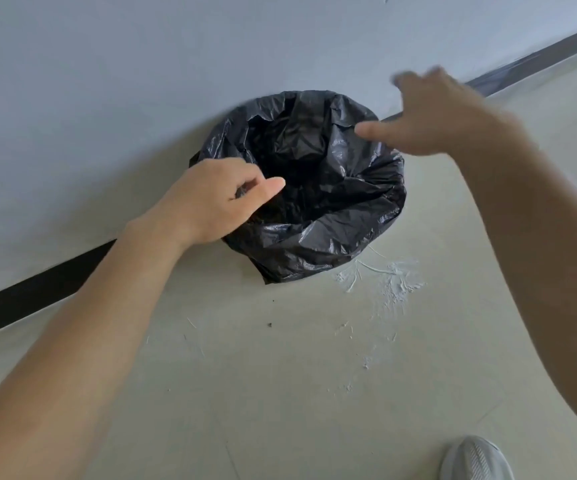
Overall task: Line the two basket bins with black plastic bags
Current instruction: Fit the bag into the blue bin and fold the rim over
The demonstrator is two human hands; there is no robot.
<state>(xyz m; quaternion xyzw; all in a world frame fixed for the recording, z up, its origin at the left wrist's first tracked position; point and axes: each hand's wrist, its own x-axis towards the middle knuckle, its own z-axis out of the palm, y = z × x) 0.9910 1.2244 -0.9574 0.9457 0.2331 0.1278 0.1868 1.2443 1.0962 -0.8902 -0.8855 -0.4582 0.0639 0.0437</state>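
A round bin stands on the floor against the wall, wholly covered by a black plastic bag [332,216] folded out over its rim; the basket itself is hidden under the plastic. My left hand [210,199] rests at the bag's left rim with its fingers curled, the thumb pointing over the opening; whether it pinches the plastic I cannot tell. My right hand [432,116] hovers blurred above the bag's far right rim, fingers spread, holding nothing. A second bin is not in view.
The pale floor [280,375] carries white plaster smears [387,278] just right of the bin. A black baseboard [37,299] runs along the grey wall [141,81]. My grey shoe [474,460] shows at the bottom right.
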